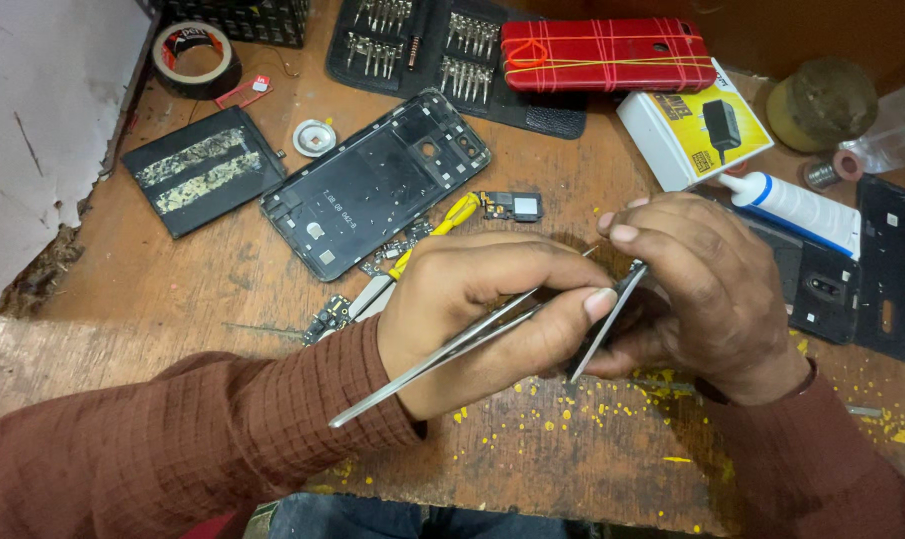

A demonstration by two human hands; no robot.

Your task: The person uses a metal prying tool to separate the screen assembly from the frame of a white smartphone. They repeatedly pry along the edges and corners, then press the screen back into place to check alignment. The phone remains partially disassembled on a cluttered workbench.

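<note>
Gripping slim steel tweezers (442,359), thin flat panel (607,324).

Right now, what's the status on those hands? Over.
Left hand shut on tweezers, tips at the part. Right hand grips a thin dark part edge-on. Phone frame, screwdriver lie behind; nothing between the hands.

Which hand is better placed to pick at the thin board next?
Probably the left hand: it already holds the tweezers, tips aimed at the thin dark board. The right hand is occupied gripping that board on edge.
</note>
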